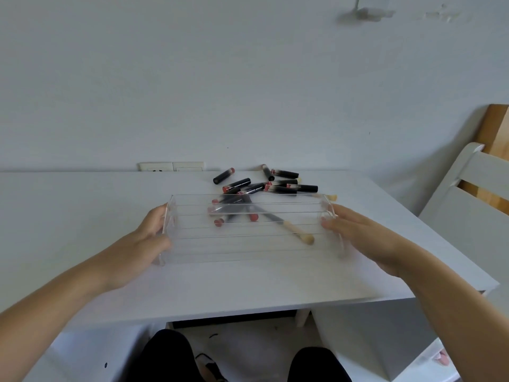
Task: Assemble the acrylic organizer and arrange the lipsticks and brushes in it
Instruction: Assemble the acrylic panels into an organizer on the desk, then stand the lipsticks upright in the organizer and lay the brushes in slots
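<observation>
No brand or writing can be read on anything here. One white table point(82, 216) fills the middle of the view, its far edge against the wall and its right edge falling away toward a white slatted chair point(468, 194). On it, near the front-centre, stands one clear acrylic organizer point(248, 249), a wide stepped rack with end panels; bare tabletop lies to its left, to its right and in front of it up to the near edge. The left hand point(146, 238) grips the organizer's left end panel, fingers curled round it; the right hand point(358, 235) lies along the right end panel with fingers nearly straight, and whether it clasps the panel cannot be told. Behind the organizer, and partly seen through it, lies one loose heap of black lipsticks point(275, 186) with pink ends, roughly a dozen, the exact count unclear because they overlap. One brush point(292, 230) with a pale wooden handle shows through the organizer, angled toward its right.
</observation>
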The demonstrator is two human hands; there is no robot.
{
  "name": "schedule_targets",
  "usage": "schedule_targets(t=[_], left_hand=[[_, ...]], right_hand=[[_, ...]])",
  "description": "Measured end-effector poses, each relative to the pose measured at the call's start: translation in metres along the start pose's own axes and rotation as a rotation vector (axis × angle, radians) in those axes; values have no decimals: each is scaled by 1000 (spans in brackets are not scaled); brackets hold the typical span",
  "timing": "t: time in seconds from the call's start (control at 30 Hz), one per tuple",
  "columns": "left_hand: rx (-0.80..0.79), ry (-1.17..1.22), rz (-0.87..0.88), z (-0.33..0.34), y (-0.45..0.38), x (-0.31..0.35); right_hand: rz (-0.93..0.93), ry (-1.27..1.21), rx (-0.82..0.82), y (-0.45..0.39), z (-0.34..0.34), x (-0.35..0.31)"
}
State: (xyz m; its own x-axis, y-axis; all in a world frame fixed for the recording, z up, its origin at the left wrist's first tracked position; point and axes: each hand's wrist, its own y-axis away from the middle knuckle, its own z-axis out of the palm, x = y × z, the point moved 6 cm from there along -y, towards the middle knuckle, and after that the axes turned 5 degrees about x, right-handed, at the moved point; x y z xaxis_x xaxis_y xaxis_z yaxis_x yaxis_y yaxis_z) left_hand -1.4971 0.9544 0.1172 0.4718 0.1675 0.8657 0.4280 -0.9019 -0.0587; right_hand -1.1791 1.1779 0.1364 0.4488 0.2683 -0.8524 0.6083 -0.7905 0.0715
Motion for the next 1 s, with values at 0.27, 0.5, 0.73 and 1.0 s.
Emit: schedule_targets(t=[0.27,0.5,0.73,1.0], left_hand=[[265,-125,-104,-6,-5,-2],[204,-109,-104,-5,-5,-2],[147,-109,-104,-5,-4,1],[254,-49,-84,-27,-21,42]], right_hand=[[11,92,284,-2,10,4],[115,-106,261,2,7,5],[105,-106,240,4,3,3],[-155,17,320,-19,-22,-46]])
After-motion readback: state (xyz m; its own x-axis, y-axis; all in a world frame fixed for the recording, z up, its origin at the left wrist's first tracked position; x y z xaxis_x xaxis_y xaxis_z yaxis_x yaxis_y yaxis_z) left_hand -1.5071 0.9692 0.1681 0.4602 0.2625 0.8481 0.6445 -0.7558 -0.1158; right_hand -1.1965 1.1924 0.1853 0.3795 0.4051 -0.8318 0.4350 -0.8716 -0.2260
